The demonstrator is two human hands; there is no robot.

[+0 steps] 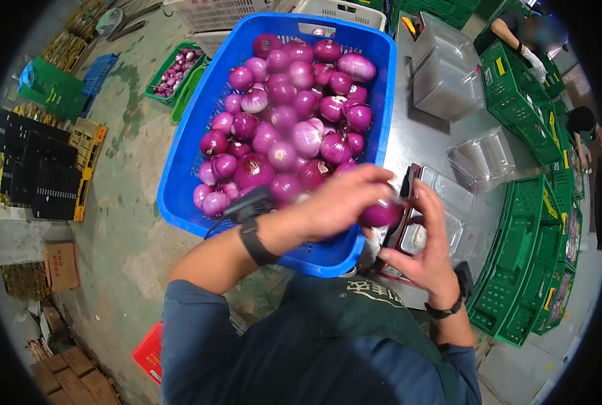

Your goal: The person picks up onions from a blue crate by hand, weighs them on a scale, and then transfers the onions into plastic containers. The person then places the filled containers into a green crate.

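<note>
My left hand (338,202) reaches over the near right corner of a blue crate (169,196), its fingers curled over a red onion (380,213). Close beside that onion is my right hand (426,246), with thumb and fingers spread apart and nothing plainly gripped. Beneath the right hand, a clear plastic tray (453,229) rests on a dark-framed device, partly hidden by the hands. Many peeled, glossy red onions (284,118) fill the blue crate. Some blur covers the left fingers.
Stacked clear plastic trays (446,74) and a loose clear tray (483,158) lie on the metal table (409,138). Green crates (510,250) line the right side. At upper right, a co-worker's gloved hand (534,65) is over a crate. A green crate of onions (154,86) stands on the floor.
</note>
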